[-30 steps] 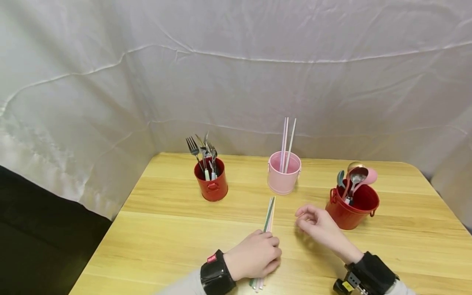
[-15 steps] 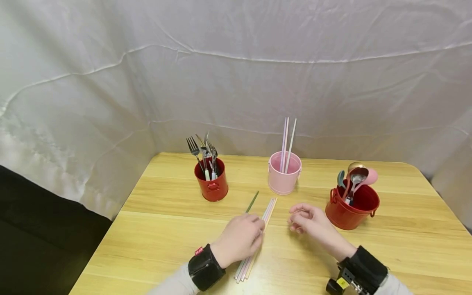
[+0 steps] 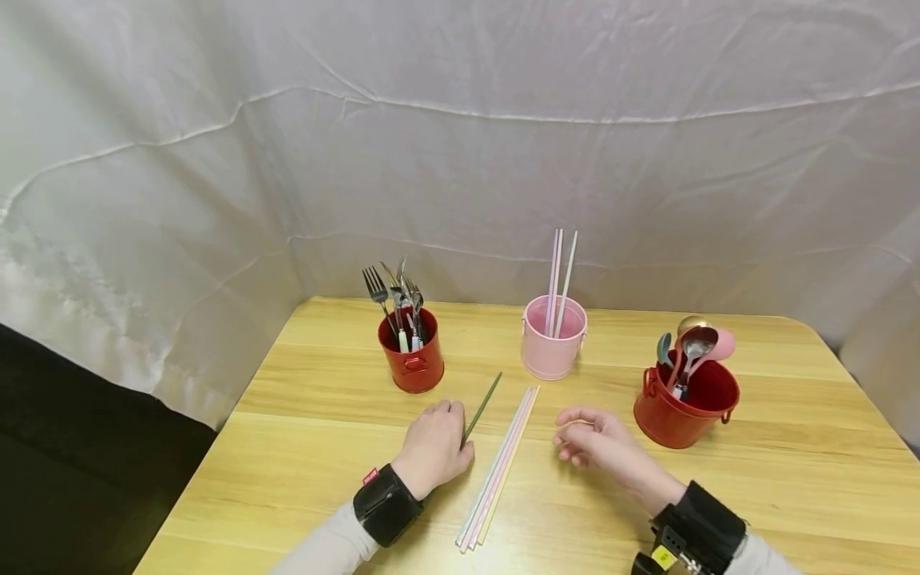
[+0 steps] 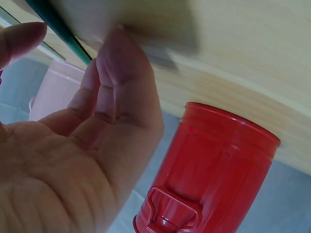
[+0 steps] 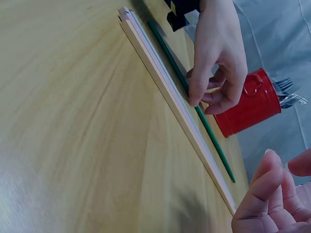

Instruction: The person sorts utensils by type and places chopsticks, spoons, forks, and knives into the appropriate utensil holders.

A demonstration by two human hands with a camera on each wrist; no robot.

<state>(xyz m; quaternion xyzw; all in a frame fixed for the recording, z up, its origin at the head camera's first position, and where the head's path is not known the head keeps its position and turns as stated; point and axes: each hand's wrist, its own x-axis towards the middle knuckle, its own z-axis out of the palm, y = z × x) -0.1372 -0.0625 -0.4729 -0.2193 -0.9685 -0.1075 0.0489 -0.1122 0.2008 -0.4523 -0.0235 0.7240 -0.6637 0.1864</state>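
My left hand (image 3: 431,449) is low over the table at a dark green chopstick (image 3: 481,406). In the left wrist view its thumb and fingers stand apart, with the green chopstick (image 4: 60,29) passing through the gap. The right wrist view shows a left fingertip at the middle of that chopstick (image 5: 167,51), which lies along the table. Just to its right lies a bundle of pastel chopsticks (image 3: 499,471) in pink, yellow and pale tones. My right hand (image 3: 600,447) hovers right of the bundle, fingers loosely curled and holding nothing.
A red bucket (image 3: 417,371) with forks and other cutlery stands back left. The pink bucket (image 3: 549,355) behind the bundle holds several upright chopsticks (image 3: 553,275). At the right is another red bucket (image 3: 676,419) with spoons (image 3: 697,343). A pale curtain (image 3: 460,160) hangs behind the table.
The left hand has let go of the bundle and moved left to the green chopstick, which now lies apart from the pastel ones. My right hand has drifted slightly left.
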